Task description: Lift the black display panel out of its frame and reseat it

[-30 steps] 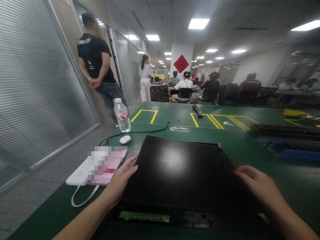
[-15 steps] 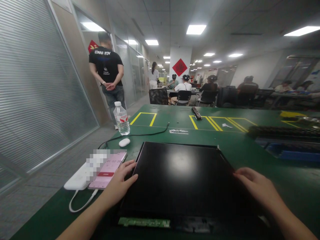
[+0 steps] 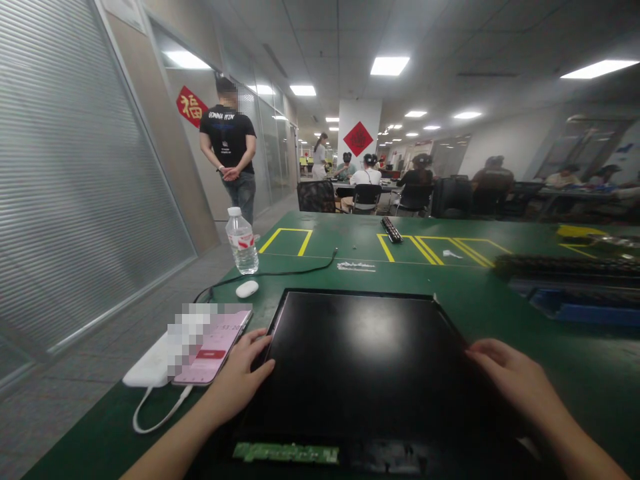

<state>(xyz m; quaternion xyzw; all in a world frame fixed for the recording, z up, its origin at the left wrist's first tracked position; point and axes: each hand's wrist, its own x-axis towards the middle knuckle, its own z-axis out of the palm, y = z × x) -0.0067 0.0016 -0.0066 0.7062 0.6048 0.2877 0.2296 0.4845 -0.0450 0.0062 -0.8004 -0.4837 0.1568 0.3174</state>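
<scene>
In front of me on the green table lies a flat black LCD panel [image 3: 360,373], glossy, with a ceiling-light reflection. It sits within a thin black frame [image 3: 350,291], whose rim shows along the far side. A green circuit board strip [image 3: 287,453] runs along the near edge. My left hand [image 3: 250,363] grips the panel's left edge, thumb towards the top face and fingers at the rim. At the right edge, my right hand [image 3: 505,367] pinches the side with thumb and forefinger; its other fingers are partly hidden.
Left of the panel are a phone [image 3: 215,353], a white power bank [image 3: 150,360] with its cable, a white earbud case [image 3: 247,289] and a water bottle [image 3: 242,243]. A black cable [image 3: 285,273] crosses behind. A remote control [image 3: 391,230] and blue tray [image 3: 590,305] lie farther off.
The panel's far edge has come down and nearer, so the frame's rim now shows beyond it. Both hands stay at its sides. A person in a black shirt has walked farther away.
</scene>
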